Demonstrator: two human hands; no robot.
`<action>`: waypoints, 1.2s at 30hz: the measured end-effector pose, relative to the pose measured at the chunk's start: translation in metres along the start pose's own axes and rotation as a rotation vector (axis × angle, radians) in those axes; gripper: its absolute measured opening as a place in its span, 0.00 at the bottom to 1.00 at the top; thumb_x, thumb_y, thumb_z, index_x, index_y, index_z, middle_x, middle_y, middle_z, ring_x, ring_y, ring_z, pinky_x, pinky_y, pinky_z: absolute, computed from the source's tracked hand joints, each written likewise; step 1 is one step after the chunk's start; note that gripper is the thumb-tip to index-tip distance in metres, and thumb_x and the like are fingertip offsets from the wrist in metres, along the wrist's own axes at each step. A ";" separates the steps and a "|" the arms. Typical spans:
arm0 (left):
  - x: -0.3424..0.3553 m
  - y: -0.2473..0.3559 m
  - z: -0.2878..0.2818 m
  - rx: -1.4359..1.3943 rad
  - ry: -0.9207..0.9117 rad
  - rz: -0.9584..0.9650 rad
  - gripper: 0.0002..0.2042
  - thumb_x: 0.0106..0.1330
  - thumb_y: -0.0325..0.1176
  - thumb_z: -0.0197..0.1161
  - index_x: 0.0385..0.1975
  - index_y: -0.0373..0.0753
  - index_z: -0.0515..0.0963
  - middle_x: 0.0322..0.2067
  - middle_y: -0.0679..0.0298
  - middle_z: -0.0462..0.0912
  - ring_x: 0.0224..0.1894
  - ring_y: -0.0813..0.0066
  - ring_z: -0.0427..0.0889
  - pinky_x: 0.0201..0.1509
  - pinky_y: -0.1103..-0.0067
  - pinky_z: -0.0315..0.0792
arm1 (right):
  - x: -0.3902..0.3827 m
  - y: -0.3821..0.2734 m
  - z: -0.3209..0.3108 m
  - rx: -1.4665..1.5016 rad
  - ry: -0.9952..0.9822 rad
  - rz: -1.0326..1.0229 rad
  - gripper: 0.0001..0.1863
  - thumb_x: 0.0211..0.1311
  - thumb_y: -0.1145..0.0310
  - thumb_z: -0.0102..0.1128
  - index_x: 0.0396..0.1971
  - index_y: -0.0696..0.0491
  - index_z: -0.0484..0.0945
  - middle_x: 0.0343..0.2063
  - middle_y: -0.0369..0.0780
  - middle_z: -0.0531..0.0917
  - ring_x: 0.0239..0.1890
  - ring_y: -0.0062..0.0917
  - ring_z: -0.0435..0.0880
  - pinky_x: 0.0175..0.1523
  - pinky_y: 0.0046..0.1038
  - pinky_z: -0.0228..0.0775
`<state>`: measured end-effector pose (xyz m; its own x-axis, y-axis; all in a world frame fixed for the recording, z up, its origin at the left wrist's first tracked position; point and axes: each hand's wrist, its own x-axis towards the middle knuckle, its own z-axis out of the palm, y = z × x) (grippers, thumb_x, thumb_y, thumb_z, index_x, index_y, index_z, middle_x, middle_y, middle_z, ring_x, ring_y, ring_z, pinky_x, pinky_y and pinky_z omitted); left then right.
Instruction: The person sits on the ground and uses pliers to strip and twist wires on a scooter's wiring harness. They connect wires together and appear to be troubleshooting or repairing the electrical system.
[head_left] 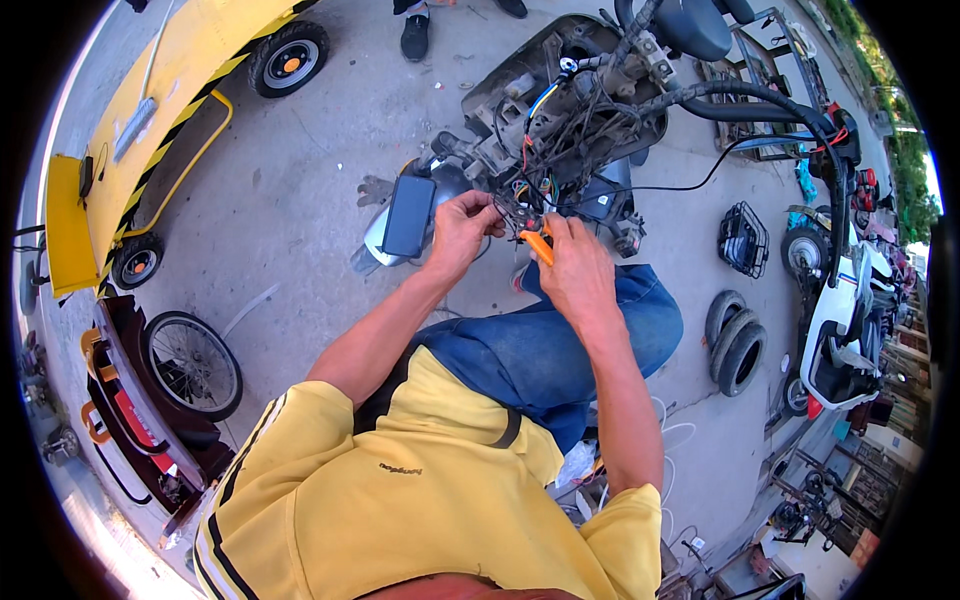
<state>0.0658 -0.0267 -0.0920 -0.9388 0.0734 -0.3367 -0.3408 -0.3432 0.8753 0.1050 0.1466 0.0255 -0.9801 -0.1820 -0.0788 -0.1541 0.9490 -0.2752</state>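
In front of me stands a stripped scooter front (590,130) with its wiring bared. My left hand (462,232) pinches a thin wire at the near end of the wire bundle (535,190). Close beside it, my right hand (580,262) is closed round orange-handled pliers (538,246). Their jaws are hard to make out among the dark wires and connectors. A phone with a dark screen (408,215) rests on a silvery scooter part just left of my left hand.
At the left stand a yellow wheeled cart (160,90) and a spoked wheel (192,365). Tyres (740,350) and a black wire basket (743,240) lie at the right, near a white scooter (835,330). A person's shoe (415,38) shows at the top.
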 end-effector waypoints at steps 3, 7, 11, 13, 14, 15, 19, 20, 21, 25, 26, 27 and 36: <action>0.001 0.004 -0.001 0.006 -0.003 -0.004 0.05 0.69 0.23 0.65 0.38 0.28 0.83 0.28 0.62 0.85 0.29 0.78 0.84 0.35 0.80 0.80 | 0.001 0.003 0.001 0.040 0.000 -0.001 0.22 0.58 0.67 0.71 0.50 0.54 0.75 0.39 0.46 0.81 0.43 0.44 0.85 0.46 0.45 0.76; 0.001 0.007 -0.002 0.021 -0.007 -0.029 0.05 0.69 0.25 0.67 0.38 0.28 0.83 0.28 0.62 0.85 0.30 0.79 0.84 0.36 0.80 0.80 | 0.003 0.003 -0.001 0.079 -0.030 0.017 0.21 0.58 0.69 0.70 0.50 0.55 0.75 0.39 0.47 0.82 0.43 0.46 0.85 0.47 0.45 0.77; -0.001 0.011 -0.002 0.020 -0.021 -0.041 0.06 0.69 0.25 0.67 0.39 0.29 0.83 0.28 0.62 0.86 0.30 0.79 0.84 0.36 0.81 0.80 | 0.004 0.006 0.003 0.107 -0.059 0.043 0.20 0.58 0.73 0.68 0.50 0.55 0.75 0.41 0.49 0.83 0.44 0.49 0.86 0.48 0.45 0.79; -0.001 0.013 -0.001 0.033 -0.022 -0.039 0.06 0.69 0.26 0.67 0.39 0.29 0.83 0.28 0.62 0.86 0.30 0.79 0.84 0.36 0.81 0.80 | 0.005 0.006 0.002 0.122 -0.082 0.067 0.20 0.60 0.73 0.67 0.52 0.56 0.76 0.44 0.50 0.84 0.45 0.50 0.86 0.48 0.46 0.78; -0.002 0.014 -0.001 0.039 -0.022 -0.038 0.06 0.70 0.26 0.67 0.39 0.29 0.83 0.28 0.62 0.86 0.30 0.79 0.84 0.36 0.81 0.80 | 0.006 0.006 0.001 0.129 -0.093 0.079 0.20 0.61 0.73 0.66 0.53 0.56 0.76 0.46 0.50 0.84 0.45 0.50 0.86 0.48 0.47 0.77; -0.002 0.014 -0.001 0.040 -0.028 -0.038 0.06 0.71 0.27 0.66 0.39 0.29 0.83 0.29 0.62 0.85 0.30 0.79 0.84 0.36 0.80 0.80 | 0.006 0.005 0.000 0.133 -0.097 0.080 0.20 0.61 0.75 0.65 0.53 0.56 0.76 0.46 0.51 0.84 0.45 0.50 0.85 0.48 0.47 0.77; -0.003 0.014 -0.001 0.034 -0.052 -0.040 0.07 0.73 0.29 0.64 0.38 0.30 0.82 0.31 0.62 0.85 0.31 0.78 0.83 0.38 0.80 0.80 | 0.008 0.008 0.001 0.143 -0.107 0.080 0.19 0.60 0.79 0.61 0.52 0.58 0.76 0.46 0.53 0.84 0.46 0.52 0.85 0.49 0.48 0.77; -0.003 0.013 -0.001 0.030 -0.056 -0.040 0.07 0.73 0.29 0.64 0.38 0.31 0.81 0.31 0.63 0.85 0.31 0.78 0.83 0.38 0.79 0.80 | 0.008 0.009 0.002 0.145 -0.108 0.079 0.19 0.59 0.80 0.60 0.52 0.59 0.75 0.46 0.53 0.84 0.46 0.52 0.85 0.49 0.48 0.77; -0.003 0.013 -0.001 0.032 -0.060 -0.035 0.07 0.74 0.29 0.63 0.38 0.31 0.81 0.31 0.63 0.84 0.31 0.78 0.83 0.38 0.79 0.80 | 0.009 0.009 0.002 0.152 -0.114 0.075 0.19 0.59 0.80 0.58 0.52 0.59 0.75 0.47 0.54 0.84 0.46 0.53 0.85 0.49 0.49 0.78; -0.002 0.013 0.001 0.024 -0.070 -0.027 0.07 0.74 0.30 0.62 0.36 0.32 0.80 0.29 0.64 0.83 0.30 0.78 0.83 0.37 0.79 0.79 | 0.010 0.010 0.000 0.185 -0.136 0.093 0.18 0.59 0.81 0.58 0.51 0.60 0.75 0.46 0.55 0.84 0.46 0.54 0.85 0.50 0.49 0.77; -0.002 0.013 0.001 0.019 -0.071 -0.028 0.07 0.74 0.30 0.62 0.35 0.33 0.80 0.29 0.64 0.83 0.30 0.78 0.83 0.37 0.79 0.79 | 0.010 0.009 0.000 0.196 -0.141 0.105 0.18 0.60 0.81 0.59 0.51 0.60 0.75 0.46 0.55 0.84 0.47 0.54 0.84 0.50 0.49 0.77; -0.002 0.012 0.001 0.018 -0.070 -0.024 0.07 0.74 0.29 0.62 0.35 0.33 0.80 0.29 0.64 0.83 0.30 0.78 0.82 0.37 0.79 0.79 | 0.010 0.010 -0.001 0.191 -0.151 0.098 0.18 0.59 0.81 0.57 0.51 0.60 0.75 0.46 0.55 0.84 0.46 0.54 0.85 0.50 0.50 0.77; 0.000 0.012 0.002 -0.028 -0.066 -0.032 0.05 0.72 0.28 0.61 0.34 0.33 0.79 0.28 0.64 0.81 0.29 0.78 0.81 0.35 0.79 0.77 | 0.010 0.018 0.005 0.237 -0.128 0.054 0.19 0.59 0.81 0.56 0.52 0.61 0.75 0.47 0.56 0.84 0.47 0.55 0.85 0.50 0.51 0.78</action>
<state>0.0611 -0.0295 -0.0806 -0.9292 0.1458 -0.3397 -0.3697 -0.3652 0.8544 0.0929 0.1605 0.0152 -0.9600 -0.1786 -0.2157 -0.0541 0.8740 -0.4829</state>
